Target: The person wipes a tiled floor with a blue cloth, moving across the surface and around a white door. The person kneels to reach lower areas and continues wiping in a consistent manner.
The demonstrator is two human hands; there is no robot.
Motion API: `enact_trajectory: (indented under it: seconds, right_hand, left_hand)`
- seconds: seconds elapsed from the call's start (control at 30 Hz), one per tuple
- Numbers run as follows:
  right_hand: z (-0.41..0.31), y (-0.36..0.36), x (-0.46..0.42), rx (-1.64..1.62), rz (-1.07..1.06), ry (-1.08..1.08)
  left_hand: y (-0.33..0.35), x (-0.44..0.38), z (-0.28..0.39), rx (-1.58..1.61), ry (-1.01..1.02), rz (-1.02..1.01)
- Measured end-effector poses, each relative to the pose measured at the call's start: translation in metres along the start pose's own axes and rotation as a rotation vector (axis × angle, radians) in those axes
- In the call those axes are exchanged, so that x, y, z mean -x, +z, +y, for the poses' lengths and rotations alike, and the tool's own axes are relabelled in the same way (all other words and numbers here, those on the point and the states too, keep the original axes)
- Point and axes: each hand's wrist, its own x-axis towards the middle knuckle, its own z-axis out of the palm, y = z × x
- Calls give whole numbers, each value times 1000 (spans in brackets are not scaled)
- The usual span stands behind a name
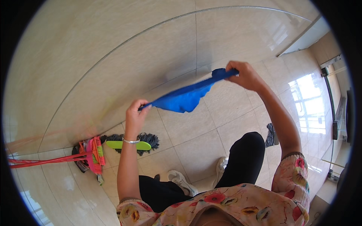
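A blue cloth [183, 97] is stretched between my two hands above the tiled floor. My left hand [137, 114] pinches its narrow left end between thumb and fingers. Farther up and to the right, my right hand [243, 74] grips the other end, where a bunched fold stands up beside the fingers. The middle of the cloth sags in a loose, wavy flap below its taut upper edge.
Beige tiled wall [135, 65] rises in front. At left are a pink and orange broom [97, 154] with red handles and a grey mop with a lime-green head plate [113, 145]. A dark grey cloth-like item [271, 135] lies right of my knee.
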Motion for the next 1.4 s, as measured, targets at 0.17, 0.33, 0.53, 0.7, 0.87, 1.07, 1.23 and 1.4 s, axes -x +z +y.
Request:
enact_trajectory:
  seconds: [0.17, 0.33, 0.53, 0.7, 0.87, 1.07, 1.23, 1.4]
  right_hand:
    - [64, 47, 50, -9, -298, -9]
    - [150, 135, 100, 26, -635, 86]
    - [180, 194, 119, 149, -842, 149]
    - [200, 196, 84, 144, -671, 278]
    - [197, 212, 67, 322, -90, 246]
    - [183, 259, 113, 395, -292, -189]
    - [172, 279, 123, 366, -341, -251]
    - [148, 298, 97, 389, -471, -458]
  left_hand:
    - [36, 45, -26, 31, -118, -380]
    - [101, 99, -89, -154, -148, -693]
    - [136, 115, -143, -173, -284, -791]
    - [145, 58, -157, -141, -323, -548]
    - [169, 24, -163, -414, 4, -133]
    - [213, 90, -162, -390, 41, -265]
    - [223, 135, -156, -576, 9, -226]
    - [224, 150, -188, -666, 71, -209]
